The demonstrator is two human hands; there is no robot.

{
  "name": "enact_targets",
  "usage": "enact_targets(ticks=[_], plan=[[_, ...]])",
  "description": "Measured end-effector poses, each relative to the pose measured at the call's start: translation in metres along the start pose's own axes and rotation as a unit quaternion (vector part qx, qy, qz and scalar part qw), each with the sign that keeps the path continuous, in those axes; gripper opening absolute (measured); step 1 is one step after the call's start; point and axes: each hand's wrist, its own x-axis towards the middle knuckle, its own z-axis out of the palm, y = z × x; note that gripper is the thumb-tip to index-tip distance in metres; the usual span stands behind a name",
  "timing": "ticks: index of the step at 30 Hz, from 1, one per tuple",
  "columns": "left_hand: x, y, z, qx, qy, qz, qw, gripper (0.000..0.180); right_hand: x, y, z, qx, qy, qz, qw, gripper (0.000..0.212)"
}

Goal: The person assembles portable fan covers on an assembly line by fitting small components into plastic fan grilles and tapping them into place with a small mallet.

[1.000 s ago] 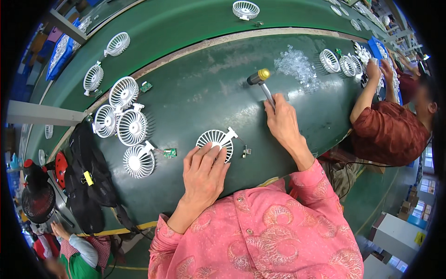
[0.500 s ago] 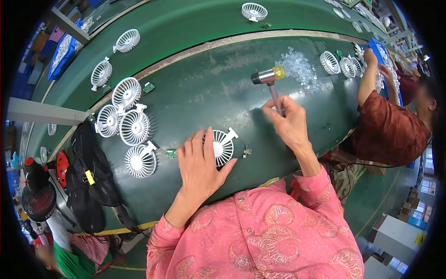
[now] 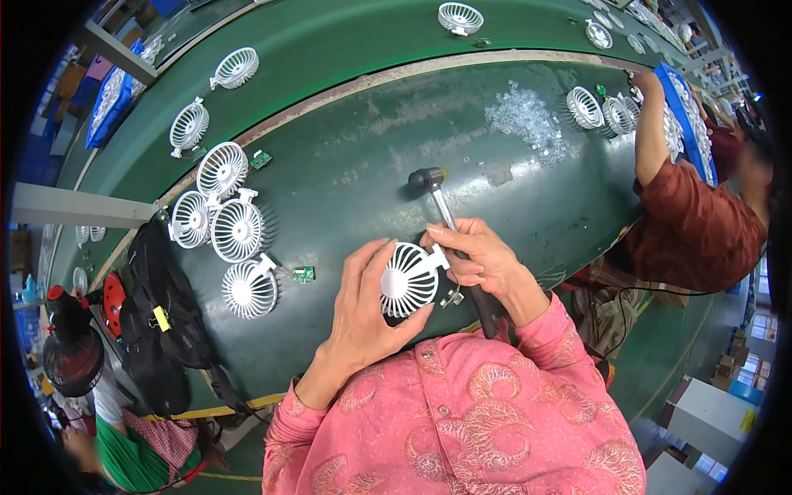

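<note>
Head view, surface: a dark green belt (image 3: 346, 173), smooth and scuffed with pale smears, bending with the lens; a lighter green strip runs along its far side.
Room: factory floor, green underfoot at right, blue bins (image 3: 107, 99) far left, white boxes near right.
Left hand (image 3: 363, 305): fingers spread and curled round the near-left rim of the fan grille (image 3: 407, 280), thumb under its near edge.
Fan grille: white plastic, round, ribbed with curved slats about a solid hub, a short square stub at its far-right; it sits near the belt's near edge, right in front of the person.
Right hand (image 3: 483, 260): pinching the grille's stub between thumb and forefinger, the other fingers wrapped on the hammer (image 3: 450, 223).
Hammer: dark blunt head far of the hands, shiny metal shaft, black grip sticking out near the wrist.
Loose grilles (image 3: 227, 223): four white ones clustered left on the belt, more on the far strip.
Circuit board (image 3: 303, 274): small, green, just right of the nearest loose grille.
Clear bits (image 3: 528, 124): a glittering heap, far right.
Co-worker (image 3: 693, 223): rust-red sleeve, arm reaching far over the belt at right.
Black bag (image 3: 165, 322): soft, slumped at the left edge.
Sleeves: pink, paisley-patterned.
</note>
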Motion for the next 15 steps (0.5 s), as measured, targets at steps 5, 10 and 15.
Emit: enact_targets(ticks=[5,10,15], plan=[[0.003,0.000,0.002,-0.028,-0.002,-0.004,1.000,0.082,-0.003,0.004,-0.001,0.015,-0.023,-0.006,1.000,0.024],[0.002,0.000,0.002,-0.059,-0.006,-0.042,0.997,0.080,-0.001,0.010,-0.004,0.029,-0.036,-0.042,0.998,0.023],[0.005,0.000,0.002,-0.063,0.000,-0.062,0.996,0.080,-0.005,0.013,-0.006,0.036,-0.054,-0.089,0.994,0.024]])
